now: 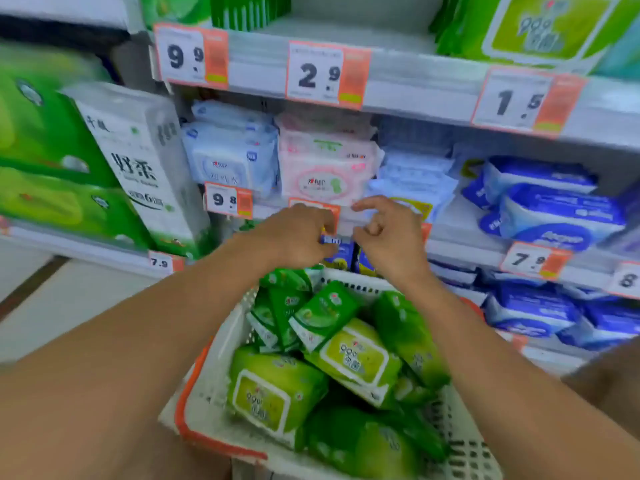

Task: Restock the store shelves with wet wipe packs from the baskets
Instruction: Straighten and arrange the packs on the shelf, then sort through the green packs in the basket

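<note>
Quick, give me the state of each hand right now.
Left hand: fingers curled round a small blue wipe pack at the shelf edge.
Right hand: fingers loosely curled, holding nothing visible.

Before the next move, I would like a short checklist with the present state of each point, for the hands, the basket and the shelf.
1. Stock left in the basket: ok, many green wet wipe packs lie in it.
2. Left hand free to pick: not ok, its fingers curl on a small blue pack.
3. Right hand free: cannot tell, fingers are curled, nothing clearly held.
4. Matching shelf spot: ok, the same green packs stand on the top shelf, right.
5. Space there: cannot tell, partly out of view.
</note>
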A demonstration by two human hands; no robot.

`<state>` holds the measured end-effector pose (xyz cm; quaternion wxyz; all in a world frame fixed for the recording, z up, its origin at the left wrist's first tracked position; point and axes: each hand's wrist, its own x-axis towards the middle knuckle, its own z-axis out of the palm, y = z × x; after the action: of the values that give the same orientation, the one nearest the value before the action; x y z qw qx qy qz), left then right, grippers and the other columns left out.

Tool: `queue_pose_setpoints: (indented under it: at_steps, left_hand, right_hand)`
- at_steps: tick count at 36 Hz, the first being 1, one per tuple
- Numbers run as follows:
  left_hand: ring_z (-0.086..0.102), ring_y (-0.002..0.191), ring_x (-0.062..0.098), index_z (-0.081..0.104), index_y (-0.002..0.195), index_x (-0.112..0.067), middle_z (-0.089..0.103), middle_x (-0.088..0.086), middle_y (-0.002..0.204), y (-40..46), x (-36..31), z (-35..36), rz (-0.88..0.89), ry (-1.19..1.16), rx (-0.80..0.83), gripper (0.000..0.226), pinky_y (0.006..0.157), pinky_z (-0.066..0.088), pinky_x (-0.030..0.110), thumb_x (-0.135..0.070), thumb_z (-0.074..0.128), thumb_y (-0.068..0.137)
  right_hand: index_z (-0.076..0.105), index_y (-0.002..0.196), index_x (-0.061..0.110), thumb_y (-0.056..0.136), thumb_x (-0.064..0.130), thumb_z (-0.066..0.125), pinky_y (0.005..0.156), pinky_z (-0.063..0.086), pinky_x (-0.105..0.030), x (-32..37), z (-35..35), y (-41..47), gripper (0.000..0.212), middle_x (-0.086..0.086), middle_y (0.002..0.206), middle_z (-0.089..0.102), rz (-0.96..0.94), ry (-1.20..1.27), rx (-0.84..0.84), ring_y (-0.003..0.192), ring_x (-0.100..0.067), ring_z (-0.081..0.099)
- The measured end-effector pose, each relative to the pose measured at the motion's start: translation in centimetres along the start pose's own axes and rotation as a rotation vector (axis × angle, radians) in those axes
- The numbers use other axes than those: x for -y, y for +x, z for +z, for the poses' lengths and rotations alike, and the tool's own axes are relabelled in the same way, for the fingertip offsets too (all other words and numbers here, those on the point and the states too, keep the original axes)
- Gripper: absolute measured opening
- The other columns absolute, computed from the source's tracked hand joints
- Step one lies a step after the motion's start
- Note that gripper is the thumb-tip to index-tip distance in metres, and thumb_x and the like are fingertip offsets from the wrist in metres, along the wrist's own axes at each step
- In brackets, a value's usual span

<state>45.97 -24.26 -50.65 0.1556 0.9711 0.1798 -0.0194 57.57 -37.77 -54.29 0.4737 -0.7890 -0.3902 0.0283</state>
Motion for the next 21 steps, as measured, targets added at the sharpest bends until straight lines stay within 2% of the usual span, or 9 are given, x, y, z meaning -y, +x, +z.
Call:
queue_pose_setpoints:
  at_steps: [2,3,5,8,10,13,16,19,21]
  left_hand:
    - [0.056,0.117,0.029,0.055,0.131,-0.022,0.059,0.008,0.131,-0.9,-1.5,4.5,-0.043,0.018,0.233,0.047,0.091,0.045,0.032,-0.046,0.063,0.091]
    - [0.052,0.125,0.030,0.049,0.139,-0.018,0.053,0.011,0.140,-1.5,-1.9,6.7,-0.073,0.021,0.308,0.056,0.097,0.044,0.033,-0.044,0.063,0.092]
    - [0.043,0.135,0.031,0.035,0.150,-0.013,0.041,0.014,0.151,-3.5,-2.4,10.3,-0.125,0.032,0.431,0.073,0.107,0.039,0.035,-0.042,0.067,0.090]
    - [0.043,0.135,0.030,0.032,0.150,-0.010,0.041,0.014,0.150,-5.7,-2.1,13.7,-0.148,0.102,0.578,0.078,0.106,0.039,0.034,-0.040,0.070,0.089]
    - [0.043,0.136,0.030,0.030,0.151,-0.010,0.039,0.014,0.151,-6.5,-1.7,14.9,-0.170,0.101,0.656,0.081,0.108,0.040,0.035,-0.042,0.069,0.089]
    - [0.045,0.134,0.028,0.033,0.150,-0.015,0.041,0.010,0.152,-6.4,-1.6,15.4,-0.182,0.022,0.641,0.080,0.109,0.040,0.038,-0.046,0.071,0.087]
    - [0.037,0.142,0.027,0.022,0.156,-0.014,0.031,0.008,0.159,-5.5,-2.3,14.7,-0.222,-0.072,0.576,0.086,0.112,0.034,0.033,-0.046,0.067,0.090]
    - [0.041,0.139,0.025,0.019,0.157,-0.018,0.033,0.006,0.159,-4.5,-3.2,13.6,-0.242,-0.193,0.531,0.085,0.104,0.038,0.028,-0.042,0.067,0.091]
    - [0.044,0.137,0.025,0.022,0.157,-0.019,0.038,0.006,0.156,-4.0,-3.4,13.6,-0.247,-0.222,0.537,0.083,0.103,0.038,0.027,-0.042,0.068,0.091]
  right_hand:
    - [0.068,0.101,0.021,0.071,0.000,0.073,0.069,0.046,-0.027,-5.1,-0.3,-4.4,0.037,0.002,0.071,0.067,0.182,-0.126,0.175,0.062,0.000,0.058]
    - [0.070,0.103,0.016,0.071,0.004,0.077,0.074,0.050,-0.030,-6.7,-0.6,-6.2,0.035,-0.004,0.085,0.072,0.257,-0.170,0.248,0.074,-0.009,0.064]
    - [0.070,0.098,0.019,0.068,0.023,0.083,0.077,0.052,-0.037,-8.7,-0.4,-8.6,0.033,-0.004,0.093,0.071,0.326,-0.254,0.392,0.086,-0.022,0.065]
    - [0.060,0.126,0.023,0.063,0.048,0.085,0.091,0.051,-0.040,-9.4,0.6,-10.0,0.072,-0.003,0.120,0.062,0.269,-0.524,0.663,0.110,-0.026,0.059]
    - [0.047,0.140,0.022,0.066,0.046,0.084,0.104,0.044,-0.045,-9.9,0.6,-10.3,0.086,-0.008,0.141,0.048,0.216,-0.705,0.625,0.129,-0.031,0.047]
    - [0.028,0.148,0.024,0.066,0.036,0.085,0.106,0.040,-0.056,-11.7,-0.6,-10.1,0.101,-0.014,0.150,0.033,0.448,-0.709,0.471,0.138,-0.038,0.035]
    - [0.030,0.144,0.022,0.043,0.048,0.093,0.103,0.046,-0.054,-14.1,-1.7,-10.8,0.122,-0.015,0.139,0.047,0.623,-0.480,0.454,0.128,-0.039,0.049]
    - [0.034,0.141,0.024,0.024,0.067,0.088,0.101,0.048,-0.048,-17.0,-1.9,-11.8,0.136,-0.009,0.135,0.057,0.546,-0.354,0.411,0.124,-0.033,0.055]
    - [0.041,0.137,0.028,0.024,0.070,0.087,0.099,0.049,-0.044,-17.6,-2.1,-11.6,0.130,-0.002,0.131,0.061,0.494,-0.330,0.430,0.121,-0.027,0.057]
